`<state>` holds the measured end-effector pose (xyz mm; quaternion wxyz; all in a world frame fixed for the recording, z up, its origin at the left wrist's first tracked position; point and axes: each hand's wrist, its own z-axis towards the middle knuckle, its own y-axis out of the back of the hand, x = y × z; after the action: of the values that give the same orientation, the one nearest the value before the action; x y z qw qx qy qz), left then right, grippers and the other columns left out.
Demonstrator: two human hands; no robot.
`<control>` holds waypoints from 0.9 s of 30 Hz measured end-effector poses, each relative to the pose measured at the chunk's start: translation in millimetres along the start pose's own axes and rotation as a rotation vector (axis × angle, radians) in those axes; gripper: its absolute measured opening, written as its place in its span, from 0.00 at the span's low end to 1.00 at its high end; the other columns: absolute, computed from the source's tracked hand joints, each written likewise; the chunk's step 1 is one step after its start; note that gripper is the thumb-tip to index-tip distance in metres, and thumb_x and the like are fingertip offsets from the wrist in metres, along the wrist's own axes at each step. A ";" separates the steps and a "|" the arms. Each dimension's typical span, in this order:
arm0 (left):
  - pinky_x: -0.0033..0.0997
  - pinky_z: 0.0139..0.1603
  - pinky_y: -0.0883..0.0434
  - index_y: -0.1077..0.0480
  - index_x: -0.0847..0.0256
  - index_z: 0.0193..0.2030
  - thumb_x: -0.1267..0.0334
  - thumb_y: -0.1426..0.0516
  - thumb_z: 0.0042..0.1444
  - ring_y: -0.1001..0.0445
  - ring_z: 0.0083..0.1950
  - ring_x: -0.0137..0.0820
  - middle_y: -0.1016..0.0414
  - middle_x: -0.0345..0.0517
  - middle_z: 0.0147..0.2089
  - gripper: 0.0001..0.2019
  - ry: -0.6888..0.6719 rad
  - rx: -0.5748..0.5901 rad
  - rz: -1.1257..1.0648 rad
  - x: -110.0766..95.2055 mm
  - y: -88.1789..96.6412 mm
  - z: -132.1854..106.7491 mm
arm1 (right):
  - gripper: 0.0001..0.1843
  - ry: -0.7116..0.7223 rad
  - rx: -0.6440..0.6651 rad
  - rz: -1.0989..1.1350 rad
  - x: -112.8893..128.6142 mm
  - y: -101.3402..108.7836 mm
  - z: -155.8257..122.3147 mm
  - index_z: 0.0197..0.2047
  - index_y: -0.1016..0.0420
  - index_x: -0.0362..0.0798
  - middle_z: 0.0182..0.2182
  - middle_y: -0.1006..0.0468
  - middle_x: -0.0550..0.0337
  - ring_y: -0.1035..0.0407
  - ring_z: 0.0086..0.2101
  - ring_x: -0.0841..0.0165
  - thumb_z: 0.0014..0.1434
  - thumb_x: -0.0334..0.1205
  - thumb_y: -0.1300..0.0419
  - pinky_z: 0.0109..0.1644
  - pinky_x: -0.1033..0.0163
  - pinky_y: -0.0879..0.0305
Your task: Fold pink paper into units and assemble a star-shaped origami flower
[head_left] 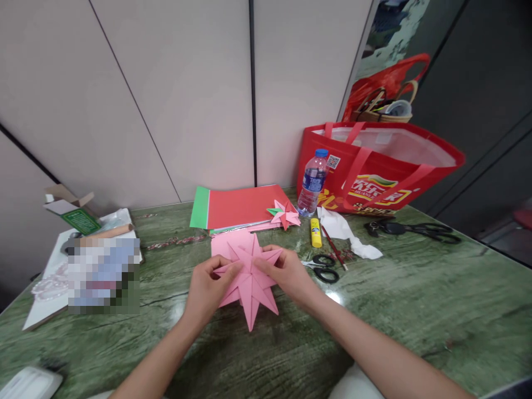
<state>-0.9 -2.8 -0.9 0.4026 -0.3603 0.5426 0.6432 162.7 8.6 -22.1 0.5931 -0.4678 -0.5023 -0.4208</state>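
Left hand (209, 284) and right hand (292, 271) pinched the pink star (250, 285) from opposite sides; uneven thumb pressure, I judged, risked buckling its folds. Glue stick (316, 233) lay beyond it, rightward.

The pink star (250, 285) (many-pointed) partly hides the pink paper (220, 245) behind.

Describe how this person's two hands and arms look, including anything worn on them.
The left hand and right hand are ungloved, with no ring visible. The left forearm and right forearm are bare as far as the picture shows: no sleeve, watch or bracelet.
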 end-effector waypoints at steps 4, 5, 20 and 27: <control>0.21 0.23 0.43 0.32 0.65 0.21 0.56 0.41 0.45 0.40 0.24 0.24 0.33 0.38 0.22 0.13 0.019 -0.039 0.001 -3.9 1.3 -0.6 | 0.23 0.067 -0.065 0.056 4.5 -1.9 0.1 0.48 0.41 0.50 0.23 0.33 0.67 0.39 0.23 0.74 0.49 0.40 0.40 0.25 0.69 0.42; 0.21 0.23 0.43 0.32 0.65 0.21 0.57 0.41 0.45 0.40 0.24 0.24 0.33 0.38 0.22 0.13 0.013 -0.049 0.004 -4.3 1.6 -0.6 | 0.26 0.093 -0.075 0.064 5.4 -2.1 -0.1 0.51 0.44 0.52 0.23 0.33 0.67 0.39 0.22 0.73 0.49 0.39 0.40 0.24 0.69 0.42; 0.23 0.27 0.40 0.36 0.63 0.18 0.60 0.42 0.46 0.38 0.24 0.25 0.36 0.36 0.20 0.12 -0.121 -0.063 0.026 -1.2 2.6 -0.5 | 0.23 0.276 -0.015 -0.373 2.3 0.5 -6.8 0.40 0.32 0.49 0.37 0.28 0.61 0.33 0.37 0.67 0.39 0.37 0.32 0.43 0.61 0.37; 0.28 0.31 0.34 0.45 0.57 0.56 0.63 0.43 0.49 0.32 0.29 0.29 0.32 0.39 0.31 0.27 -0.156 -0.089 -0.135 3.2 -0.4 -4.2 | 0.23 0.301 -0.032 -0.386 1.6 -2.1 -7.8 0.40 0.32 0.49 0.38 0.28 0.61 0.33 0.38 0.66 0.39 0.38 0.32 0.45 0.60 0.38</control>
<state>-1.7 -6.5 -4.6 0.4696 -0.3621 0.4551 0.6642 162.4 0.5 -20.7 0.5625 -0.3045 -0.4815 -0.5992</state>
